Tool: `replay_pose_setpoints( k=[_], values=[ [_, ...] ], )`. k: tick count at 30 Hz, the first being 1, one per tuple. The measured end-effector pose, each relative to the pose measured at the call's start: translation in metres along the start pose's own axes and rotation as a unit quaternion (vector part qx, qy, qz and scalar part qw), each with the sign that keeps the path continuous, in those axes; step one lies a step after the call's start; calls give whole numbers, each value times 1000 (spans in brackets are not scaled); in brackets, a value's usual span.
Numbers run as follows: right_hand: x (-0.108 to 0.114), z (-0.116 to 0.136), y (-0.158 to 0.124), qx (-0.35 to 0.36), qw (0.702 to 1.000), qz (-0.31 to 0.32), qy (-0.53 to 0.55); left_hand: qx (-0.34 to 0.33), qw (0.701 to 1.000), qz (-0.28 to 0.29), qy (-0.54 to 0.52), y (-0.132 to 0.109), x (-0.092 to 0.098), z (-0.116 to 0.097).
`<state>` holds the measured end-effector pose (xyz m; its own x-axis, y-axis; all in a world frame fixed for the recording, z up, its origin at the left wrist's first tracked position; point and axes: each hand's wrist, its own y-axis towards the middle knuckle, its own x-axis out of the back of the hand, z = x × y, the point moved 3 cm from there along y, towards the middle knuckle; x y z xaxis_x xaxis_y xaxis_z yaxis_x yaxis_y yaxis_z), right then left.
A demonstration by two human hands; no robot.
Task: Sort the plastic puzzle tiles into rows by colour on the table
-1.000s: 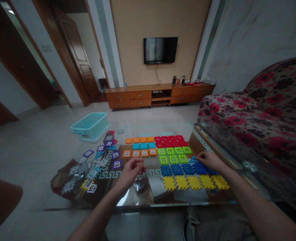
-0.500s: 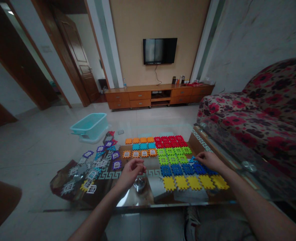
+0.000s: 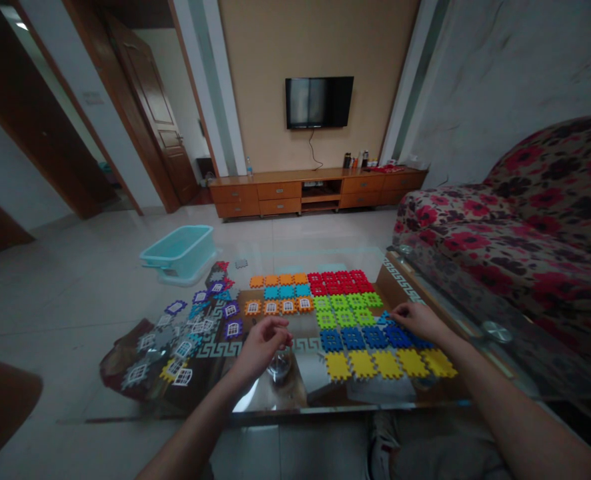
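Note:
Coloured interlocking tiles lie in rows on a glass table (image 3: 275, 400): red tiles (image 3: 340, 281), green tiles (image 3: 348, 308), blue tiles (image 3: 365, 337) and yellow tiles (image 3: 385, 363). My right hand (image 3: 418, 320) rests palm down on the right end of the blue row, fingers curled over the tiles. My left hand (image 3: 263, 343) hovers over the table's middle, left of the blue row, fingers curled loosely together above a round metal fitting (image 3: 279, 365); whether it holds anything is hidden. Orange tiles (image 3: 279, 306) and teal tiles (image 3: 288, 291) sit beyond it.
A loose pile of purple, grey and yellow window tiles (image 3: 185, 330) covers the table's left part. A teal plastic tub (image 3: 179, 250) stands on the floor beyond. A flowered sofa (image 3: 515, 233) runs along the right. A wooden cabinet (image 3: 320, 190) and television (image 3: 318, 101) are at the far wall.
None of the tiles has moved. My left hand has shifted very slightly; my right hand stays on the blue row.

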<state>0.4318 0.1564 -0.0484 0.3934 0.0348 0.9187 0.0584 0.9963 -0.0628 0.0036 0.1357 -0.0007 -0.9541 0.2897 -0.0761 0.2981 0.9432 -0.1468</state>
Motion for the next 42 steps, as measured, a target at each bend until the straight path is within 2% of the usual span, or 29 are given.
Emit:
replay_pose_setpoints(
  k=[12,18,23,27,33,38,42],
  values=[
    [4,7,-5,-2,1000,-22,-14,4,1000,-7,6,0,-2,-3],
    [21,18,-9,-24,994,-103,-37,8,1000,-7,3,1,-1,0],
    [28,50,-15,5,987,-152,-57,-7,999,-2,34,1,-2,-1],
    [24,92,-24,78,983,-157,-60,-51,991,-10,126,2,3,1],
    [8,164,-46,177,978,-105,-29,-101,944,-9,312,6,18,9],
    [-4,213,-64,223,974,-28,-27,-160,856,-59,488,17,49,9],
    [-9,238,-72,241,970,-10,-15,-149,794,-134,574,25,85,10]
  ],
)
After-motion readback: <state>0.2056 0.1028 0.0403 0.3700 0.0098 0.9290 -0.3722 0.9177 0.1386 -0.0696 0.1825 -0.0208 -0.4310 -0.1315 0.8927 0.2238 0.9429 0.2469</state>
